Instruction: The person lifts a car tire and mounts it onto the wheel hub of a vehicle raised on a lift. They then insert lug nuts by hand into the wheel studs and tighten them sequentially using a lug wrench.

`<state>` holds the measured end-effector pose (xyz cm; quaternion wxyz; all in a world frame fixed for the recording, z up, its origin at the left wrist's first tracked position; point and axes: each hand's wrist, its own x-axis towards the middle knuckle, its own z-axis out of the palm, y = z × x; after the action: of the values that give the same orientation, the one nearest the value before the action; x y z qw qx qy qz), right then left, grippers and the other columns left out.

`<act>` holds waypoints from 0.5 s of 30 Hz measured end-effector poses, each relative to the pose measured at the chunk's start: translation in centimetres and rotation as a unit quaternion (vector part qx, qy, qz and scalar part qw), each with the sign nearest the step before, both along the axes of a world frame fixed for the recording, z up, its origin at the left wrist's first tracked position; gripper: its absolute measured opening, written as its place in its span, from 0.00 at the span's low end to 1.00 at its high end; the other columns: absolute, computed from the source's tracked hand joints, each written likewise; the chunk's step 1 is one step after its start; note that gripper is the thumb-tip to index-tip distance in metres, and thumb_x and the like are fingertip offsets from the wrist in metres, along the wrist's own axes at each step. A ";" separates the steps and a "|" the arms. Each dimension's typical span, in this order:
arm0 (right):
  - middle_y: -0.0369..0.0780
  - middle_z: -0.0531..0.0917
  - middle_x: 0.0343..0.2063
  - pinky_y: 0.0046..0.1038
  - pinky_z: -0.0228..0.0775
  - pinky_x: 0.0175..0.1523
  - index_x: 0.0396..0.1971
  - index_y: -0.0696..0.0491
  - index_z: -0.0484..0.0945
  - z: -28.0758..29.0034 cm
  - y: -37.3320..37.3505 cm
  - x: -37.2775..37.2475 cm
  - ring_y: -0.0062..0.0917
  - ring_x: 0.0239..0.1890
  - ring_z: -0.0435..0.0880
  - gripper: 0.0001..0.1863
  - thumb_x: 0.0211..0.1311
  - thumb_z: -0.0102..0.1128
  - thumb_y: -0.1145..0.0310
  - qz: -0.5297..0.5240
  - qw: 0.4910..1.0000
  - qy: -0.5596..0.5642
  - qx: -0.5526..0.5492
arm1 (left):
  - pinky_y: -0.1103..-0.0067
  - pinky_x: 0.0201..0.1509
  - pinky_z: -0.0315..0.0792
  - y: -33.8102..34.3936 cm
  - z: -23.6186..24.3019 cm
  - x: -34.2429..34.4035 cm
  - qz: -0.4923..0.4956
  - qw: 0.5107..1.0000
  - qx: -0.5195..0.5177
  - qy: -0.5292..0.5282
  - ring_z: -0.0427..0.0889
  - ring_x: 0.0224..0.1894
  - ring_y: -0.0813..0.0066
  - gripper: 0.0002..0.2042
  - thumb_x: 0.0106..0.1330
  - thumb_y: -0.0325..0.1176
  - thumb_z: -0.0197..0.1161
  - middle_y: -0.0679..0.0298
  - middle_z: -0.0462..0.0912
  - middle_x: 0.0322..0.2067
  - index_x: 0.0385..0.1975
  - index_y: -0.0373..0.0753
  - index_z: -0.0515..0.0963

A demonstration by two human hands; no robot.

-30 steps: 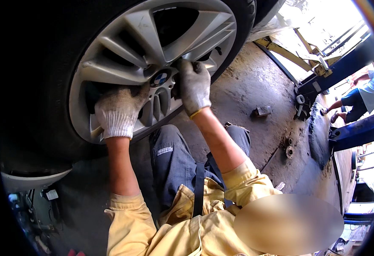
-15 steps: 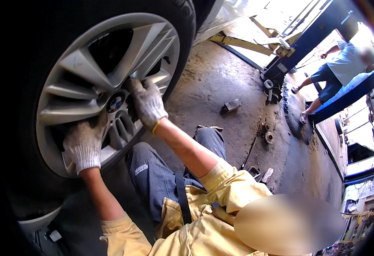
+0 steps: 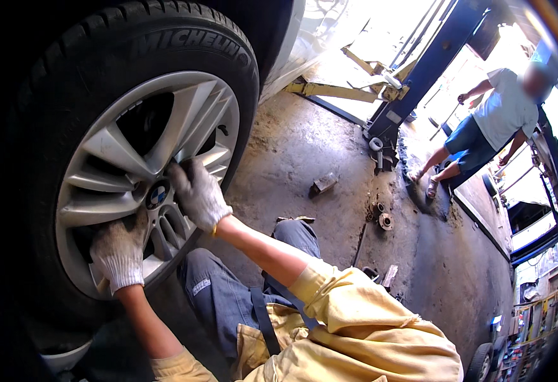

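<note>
A car wheel (image 3: 104, 207), with a silver multi-spoke alloy rim and a black tire (image 3: 164, 48), fills the left side. My left hand (image 3: 118, 254), in a soiled white knit glove, grips a lower spoke, its fingers partly hidden in the gap. Just right of the round centre cap (image 3: 158, 194) is my right hand (image 3: 197, 193), gloved alike. Its fingers are bent in at the bolt recesses beside the hub. Whatever those fingertips hold, if anything, is hidden.
A blue lift post (image 3: 419, 76) with a yellow arm (image 3: 336, 89) stands beyond. On the stained floor lie a small block (image 3: 323, 184), round metal parts (image 3: 385, 221) and a long bar (image 3: 360, 245). Another person (image 3: 482, 121) stands at the right, near a lift beam.
My view has shifted, showing more of the tire's top. Both hands stay at the rim, the right still beside the hub. The other person stands more upright, one arm lowered.
</note>
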<state>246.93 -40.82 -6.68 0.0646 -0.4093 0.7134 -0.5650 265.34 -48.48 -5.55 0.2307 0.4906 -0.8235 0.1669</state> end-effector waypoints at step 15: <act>0.51 0.84 0.26 0.40 0.77 0.36 0.45 0.65 0.81 1.8 0.1 -0.8 0.37 0.27 0.85 0.35 0.74 0.47 0.42 0.085 0.959 -0.258 0.076 | 0.64 0.31 0.80 0.1 0.1 0.0 -0.029 0.999 -0.022 0.028 0.88 0.25 0.54 0.40 0.64 0.76 0.50 0.47 0.84 0.21 0.22 0.38 0.86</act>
<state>246.15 -40.72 -4.84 0.3251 -0.3031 0.6762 -0.5876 265.33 -48.38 -5.47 0.2694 0.4654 -0.8269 0.1642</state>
